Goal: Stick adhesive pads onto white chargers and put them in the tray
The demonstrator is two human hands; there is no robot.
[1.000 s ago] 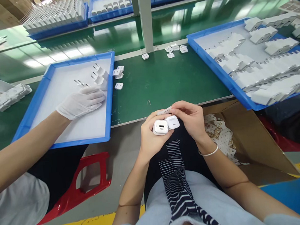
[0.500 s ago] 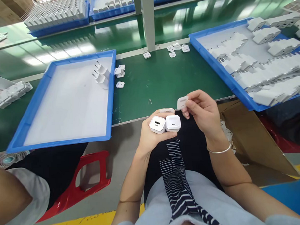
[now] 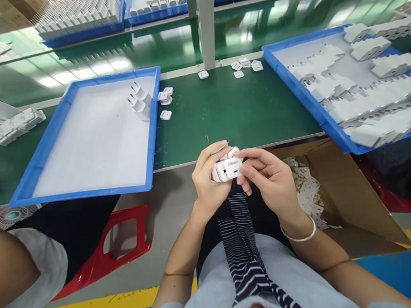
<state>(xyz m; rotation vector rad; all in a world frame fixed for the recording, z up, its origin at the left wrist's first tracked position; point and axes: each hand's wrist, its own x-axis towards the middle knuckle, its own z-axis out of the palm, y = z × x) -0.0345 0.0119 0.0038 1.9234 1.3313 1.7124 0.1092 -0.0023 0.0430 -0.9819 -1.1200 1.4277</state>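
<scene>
Scene: a worker seated at a green assembly bench (image 3: 231, 112) handles small white charger plugs over the lap, just off the bench's near edge.
Left hand: the left hand (image 3: 210, 181) cups two white charger bodies (image 3: 221, 169) side by side, fingers curled closed around them and thumb laid over the top.
Right hand: the right hand (image 3: 268, 178) presses a small white label cap (image 3: 233, 167) printed with a brand word against the face of the nearer charger; thumb and forefinger are pinched on the cap, the other fingers loosely bent beneath.
Doing it well: the cap looks best seated square to the charger face, with even pressure from the thumb and a firm grip below so the pair does not twist.
Left tray: a blue tray (image 3: 150, 129) holds a few finished plugs (image 3: 140, 100) in its far corner.
Right tray: a second blue tray (image 3: 290, 77) is crowded with rows of white chargers.
Loose parts: spare caps (image 3: 165, 106) lie on the bench between the trays.
Below: an open cardboard box (image 3: 346, 188) sits beside the right knee.
</scene>
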